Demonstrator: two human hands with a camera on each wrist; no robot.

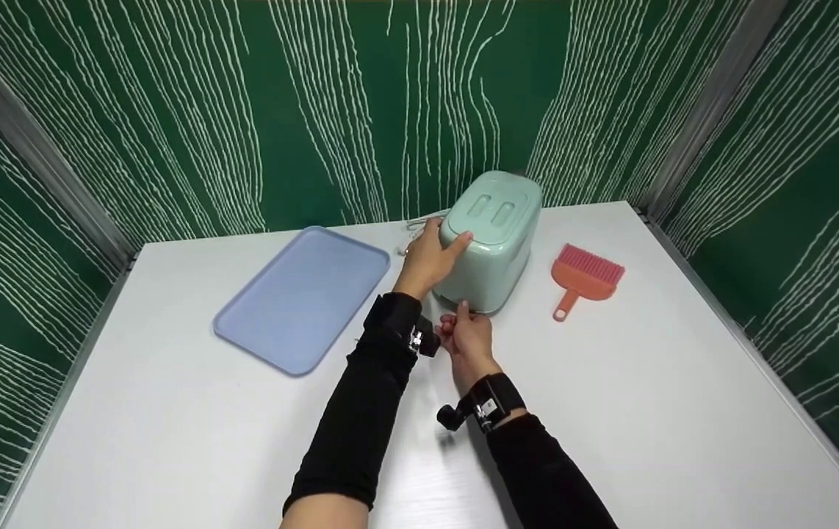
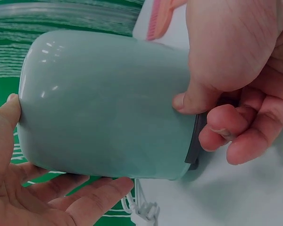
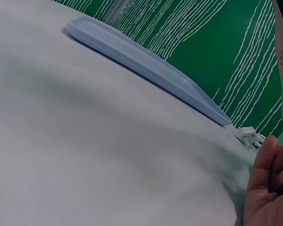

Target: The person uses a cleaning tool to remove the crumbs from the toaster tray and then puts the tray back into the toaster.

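A mint-green toaster (image 1: 488,266) with a lid marked by two oblong recesses stands toward the back of the white table. My left hand (image 1: 430,257) holds its upper left side, thumb over the near top edge and fingers along the side. Low at the near end is my right hand (image 1: 469,339). In the left wrist view the right thumb (image 2: 198,99) presses the toaster's lower face, while the other fingers (image 2: 247,129) curl beside its dark grey base (image 2: 195,139). Part of the right index finger is hidden there.
Left of the toaster lies a blue tray (image 1: 302,297). On the right is an orange dustpan-shaped brush (image 1: 584,281) with pink bristles. A white cord with a plug (image 3: 247,134) sits behind the left hand, near the green patterned wall (image 1: 317,110).
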